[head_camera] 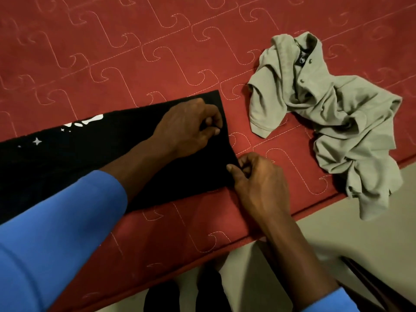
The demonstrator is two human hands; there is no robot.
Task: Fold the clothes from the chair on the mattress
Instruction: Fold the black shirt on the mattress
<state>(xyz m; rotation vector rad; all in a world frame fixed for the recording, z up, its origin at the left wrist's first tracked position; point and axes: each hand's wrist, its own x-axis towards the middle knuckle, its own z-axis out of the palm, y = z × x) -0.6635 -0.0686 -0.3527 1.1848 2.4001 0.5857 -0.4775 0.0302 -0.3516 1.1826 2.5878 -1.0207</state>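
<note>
A black garment (74,158) with white star prints lies flat in a long folded strip across the red quilted mattress (135,52). My left hand (191,127) pinches the garment's right end near its far corner. My right hand (258,176) pinches the same end at its near corner. Both arms wear blue sleeves. A crumpled grey-green polo shirt (333,113) lies to the right on the mattress, apart from both hands, with one part hanging over the mattress edge.
The mattress's near edge (225,246) runs diagonally from lower left to right. Beyond it is a pale floor (337,233). A dark chair part (378,289) shows at the bottom right. My dark-clad feet (186,293) stand at the bottom centre.
</note>
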